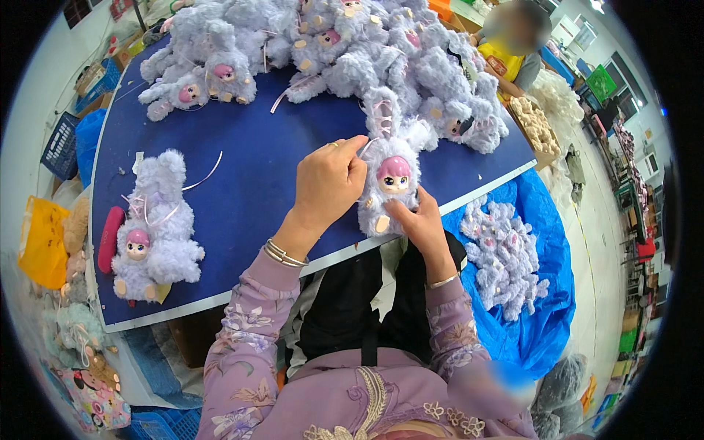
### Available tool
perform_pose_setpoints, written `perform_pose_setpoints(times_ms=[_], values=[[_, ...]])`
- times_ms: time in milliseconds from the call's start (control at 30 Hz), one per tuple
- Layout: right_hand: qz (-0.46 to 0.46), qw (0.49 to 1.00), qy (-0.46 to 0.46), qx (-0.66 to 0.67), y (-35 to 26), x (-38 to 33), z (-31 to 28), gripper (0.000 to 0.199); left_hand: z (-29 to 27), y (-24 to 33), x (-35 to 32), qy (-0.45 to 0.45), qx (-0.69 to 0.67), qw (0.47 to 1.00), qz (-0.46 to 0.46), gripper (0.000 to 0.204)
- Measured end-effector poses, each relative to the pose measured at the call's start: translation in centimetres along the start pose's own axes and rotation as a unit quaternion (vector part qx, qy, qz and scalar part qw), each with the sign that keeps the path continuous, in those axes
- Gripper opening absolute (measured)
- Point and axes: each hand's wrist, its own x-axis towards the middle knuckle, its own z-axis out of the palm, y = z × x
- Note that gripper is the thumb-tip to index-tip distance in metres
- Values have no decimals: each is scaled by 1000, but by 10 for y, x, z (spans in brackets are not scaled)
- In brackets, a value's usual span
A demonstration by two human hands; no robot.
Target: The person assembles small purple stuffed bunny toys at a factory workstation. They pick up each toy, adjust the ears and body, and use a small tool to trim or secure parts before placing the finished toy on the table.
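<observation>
A pale lilac plush doll (372,202) with a pink-haired face stands upright at the table's front edge, facing me. My right hand (424,227) grips its lower body from the right, thumb across the front. Beside the doll's left-hand side, my left hand (330,176) is closed, its fingertips pinched at a thin pink ribbon (383,121) that runs over the long ear. The fingers partly hide the ribbon's end. Another plush doll (158,227) lies on the left of the table, a loose ribbon trailing from it, next to a dark pink elongated case (110,238).
A big heap of lilac plush dolls (359,73) covers the far part of the blue table (253,169). At my right, a blue plastic sheet (550,271) holds more plush pieces (506,253). Another person (506,55) is at the far right, near a box of beige pieces (535,125).
</observation>
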Motion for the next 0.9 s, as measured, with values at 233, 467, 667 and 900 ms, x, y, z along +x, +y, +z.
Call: perform_pose_setpoints(times_ms=[233,467,667,900], values=[[18,998,-15,65,3,2,-2,38,7,-3,-1,-40,-77,989,-122,39],[-9,996,-84,-39,-4,3,2,39,13,2,-3,-142,-383,881,-239,59],[17,998,34,56,-4,20,-37,26,10,10,1,-145,-411,859,-270,55],[-28,984,104,144,-49,41,-22,25,6,17,-3,-181,-357,892,-208,67]])
